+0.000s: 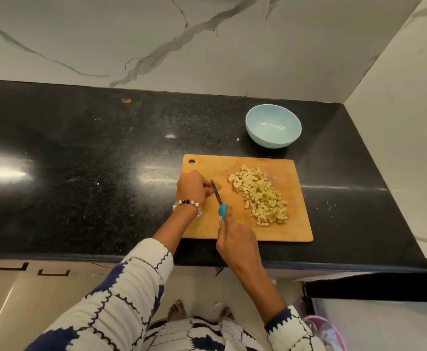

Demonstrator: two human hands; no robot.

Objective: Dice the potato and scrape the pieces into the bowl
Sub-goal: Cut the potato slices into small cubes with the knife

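Head view: a wooden cutting board [291, 224] lies near the front edge of the black counter [80, 173], toward its right end. The right hand [235, 239] grips a knife [218, 198] by its blue handle, blade pointing away. The left hand [192, 186], fingers curled, holds something small against the blade at the board's left edge; what it is cannot be told. Diced potato pieces [259, 195] lie heaped on the board's right half. A pale blue bowl [273, 126] sits just beyond the board's far edge.
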